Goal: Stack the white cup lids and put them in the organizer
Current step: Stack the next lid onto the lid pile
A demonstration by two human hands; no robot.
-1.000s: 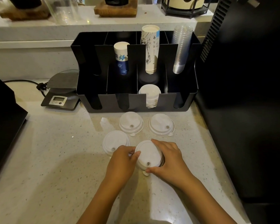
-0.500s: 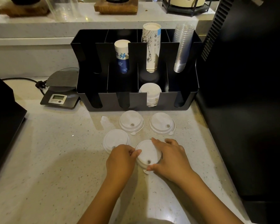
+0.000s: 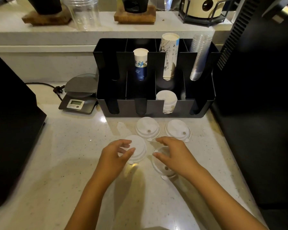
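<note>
Four white cup lids lie on the counter in front of the black organizer [image 3: 156, 108]. My left hand [image 3: 116, 153] curls around the near left lid [image 3: 139, 147], thumb on its top and fingers at its far edge. My right hand [image 3: 175, 155] covers the near right lid [image 3: 159, 166], thumb at its left rim; that lid looks blurred and partly hidden under my palm. Two more lids, the far left lid [image 3: 147, 127] and the far right lid [image 3: 177, 129], lie untouched just before the organizer. A stack of white lids [image 3: 167, 100] stands in a front compartment.
Paper cups [image 3: 169, 55] and clear plastic cups [image 3: 199, 57] fill the organizer's rear slots. A small digital scale [image 3: 78, 98] sits to its left. Dark machines [image 3: 259, 97] flank the counter on both sides. A raised shelf with wooden stands runs behind.
My left hand left the near right lid and moved left onto the neighbouring lid. My right hand stayed on the near right lid, which shifted slightly toward me.
</note>
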